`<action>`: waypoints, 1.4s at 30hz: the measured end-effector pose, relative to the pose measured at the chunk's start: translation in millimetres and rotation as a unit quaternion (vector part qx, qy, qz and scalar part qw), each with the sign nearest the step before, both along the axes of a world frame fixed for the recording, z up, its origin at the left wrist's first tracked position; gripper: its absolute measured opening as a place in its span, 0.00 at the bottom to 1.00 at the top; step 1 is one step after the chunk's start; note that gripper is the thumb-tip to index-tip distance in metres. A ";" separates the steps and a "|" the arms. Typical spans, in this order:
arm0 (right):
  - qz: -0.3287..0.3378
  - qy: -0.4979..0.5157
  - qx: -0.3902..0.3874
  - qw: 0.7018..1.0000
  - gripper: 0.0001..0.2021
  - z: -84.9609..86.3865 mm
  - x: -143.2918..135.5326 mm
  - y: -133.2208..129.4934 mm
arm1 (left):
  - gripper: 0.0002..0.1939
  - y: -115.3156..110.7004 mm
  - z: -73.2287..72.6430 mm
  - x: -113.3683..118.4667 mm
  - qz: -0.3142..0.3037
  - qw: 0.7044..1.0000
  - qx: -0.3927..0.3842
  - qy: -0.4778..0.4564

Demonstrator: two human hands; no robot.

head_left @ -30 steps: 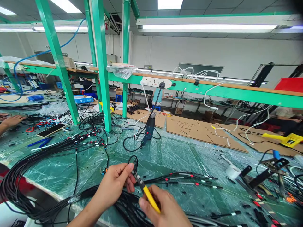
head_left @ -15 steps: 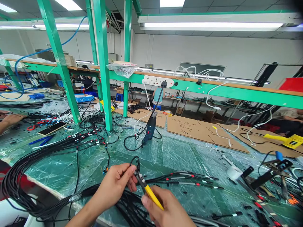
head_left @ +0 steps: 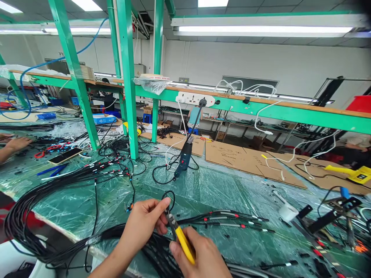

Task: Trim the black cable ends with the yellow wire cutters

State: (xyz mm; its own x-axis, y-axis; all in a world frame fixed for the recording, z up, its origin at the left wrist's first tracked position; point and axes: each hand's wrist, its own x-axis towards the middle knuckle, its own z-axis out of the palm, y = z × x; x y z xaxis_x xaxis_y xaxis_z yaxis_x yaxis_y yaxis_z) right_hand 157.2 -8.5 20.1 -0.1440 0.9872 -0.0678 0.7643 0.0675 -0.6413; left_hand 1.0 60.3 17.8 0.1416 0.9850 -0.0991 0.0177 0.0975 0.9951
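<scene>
My left hand [head_left: 142,222] is closed in a pinch on a thin black cable [head_left: 174,197], whose small loop stands up above the fingertips. In my right hand [head_left: 204,253] are yellow-handled pliers [head_left: 184,244], their metal jaws up at the left fingertips beside the cable. Whether the jaws grip the cable is too small to tell. Beneath both hands runs a thick bundle of black cables [head_left: 111,234]. Cable ends with red, white and grey sleeves [head_left: 236,215] fan out to the right on the plastic-covered green table [head_left: 214,189].
A dark blue heat gun [head_left: 183,160] stands ahead, plugged into a power strip [head_left: 195,99]. Cardboard sheets [head_left: 246,162] line the back. At right are a white roll [head_left: 288,212] and a black metal fixture [head_left: 330,216]. A co-worker's hand [head_left: 17,144] is at far left, near a phone [head_left: 65,155].
The cable loop above my left fingertips has turned and opened wider. The pliers' handles are a little more upright, and my right hand has shifted slightly left.
</scene>
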 end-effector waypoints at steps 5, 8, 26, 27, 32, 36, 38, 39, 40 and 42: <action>0.022 0.234 -0.153 0.960 0.15 1.8 3.3 4.2 | 0.29 1.8 0.5 -8.4 -0.040 0.999 -0.022 -0.013; 0.029 0.283 -0.216 0.934 0.17 2.9 4.1 6.1 | 0.29 0.8 2.3 -11.3 -0.049 0.999 -0.017 -0.015; -0.061 -0.200 0.107 0.972 0.13 -0.3 -9.1 -5.5 | 0.29 -3.0 5.2 -9.5 -0.043 0.999 0.021 0.016; -0.058 -0.201 0.110 0.972 0.13 -1.0 -8.8 -5.4 | 0.29 -3.2 5.4 -9.5 -0.043 0.999 0.023 0.017; -0.040 -0.196 0.107 0.974 0.07 -5.6 -4.1 -5.6 | 0.28 -4.2 5.1 -10.2 -0.049 0.998 0.029 0.021; 0.004 -0.065 0.047 0.997 0.08 -0.7 3.1 -1.3 | 0.26 -3.1 5.5 -11.7 -0.061 0.997 0.041 0.015; 0.022 0.070 -0.052 0.996 0.13 4.2 6.3 2.2 | 0.25 -1.8 5.7 -12.4 -0.065 0.997 0.050 0.012; 0.025 0.131 -0.105 0.985 0.15 6.4 7.3 3.7 | 0.24 -1.1 5.7 -12.7 -0.067 0.996 0.055 0.011; 0.026 0.171 -0.140 0.975 0.16 8.1 7.8 4.8 | 0.24 -0.4 5.5 -12.9 -0.068 0.996 0.059 0.011; 0.024 0.163 -0.122 0.979 0.16 9.2 7.4 5.6 | 0.23 0.5 4.6 -13.1 -0.069 0.995 0.064 0.011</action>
State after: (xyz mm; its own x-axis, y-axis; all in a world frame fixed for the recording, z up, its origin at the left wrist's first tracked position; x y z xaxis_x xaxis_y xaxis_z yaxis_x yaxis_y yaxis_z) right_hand 164.6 -2.9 29.3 -0.2437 0.9391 -0.2424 0.5152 -0.0864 -0.8527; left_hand -12.2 60.8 22.4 0.2764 0.9608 0.0214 0.0432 -0.0347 0.9985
